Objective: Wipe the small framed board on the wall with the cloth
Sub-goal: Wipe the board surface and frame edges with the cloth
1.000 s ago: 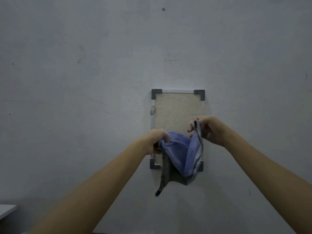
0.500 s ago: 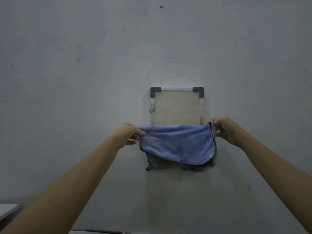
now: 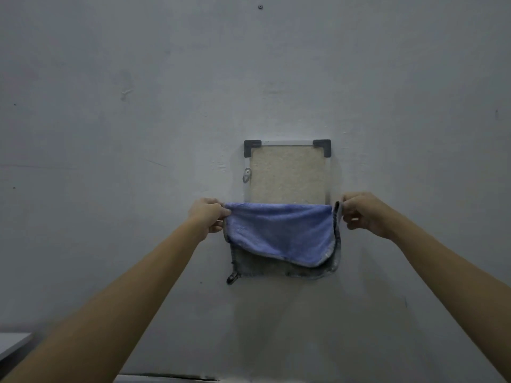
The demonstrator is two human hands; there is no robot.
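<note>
A small framed board [image 3: 287, 172] with a beige face, pale rails and dark grey corner caps hangs on the grey wall. A blue cloth [image 3: 279, 233] with a grey underside is stretched flat in front of the board's lower half and hides it. My left hand [image 3: 208, 217] pinches the cloth's upper left corner. My right hand [image 3: 362, 212] pinches its upper right corner. The blue flap is folded down over the grey layer, and a small tag dangles at the lower left.
A metal hanger ring [image 3: 246, 174] sits on the board's left rail. A screw [image 3: 260, 7] sticks out of the wall high above. A pale surface corner [image 3: 12, 344] shows at the lower left, and a ledge edge [image 3: 166, 378] runs along the bottom.
My hands moved apart and pulled the bunched cloth out flat across the board's lower half. Since half a second ago they have barely shifted.
</note>
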